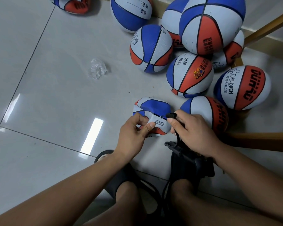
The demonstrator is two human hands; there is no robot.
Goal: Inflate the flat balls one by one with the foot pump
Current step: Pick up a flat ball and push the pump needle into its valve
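A flat, folded blue, white and red ball (153, 110) lies on the tiled floor in front of me. My left hand (134, 132) pinches its near white panel between thumb and fingers. My right hand (191, 129) grips the black hose nozzle (171, 115), whose thin needle points at the ball's seam. The black hose runs down to the black foot pump (186, 160), which sits under my right foot. Whether the needle is inside the valve I cannot tell.
Several inflated blue, white and red balls (189, 75) are piled at the upper right, one (207, 111) just behind my right hand. Another flat ball (72, 4) lies at the top left. A crumpled clear plastic wrapper (97, 68) lies on the floor. Wooden chair legs (260, 141) stand at the right.
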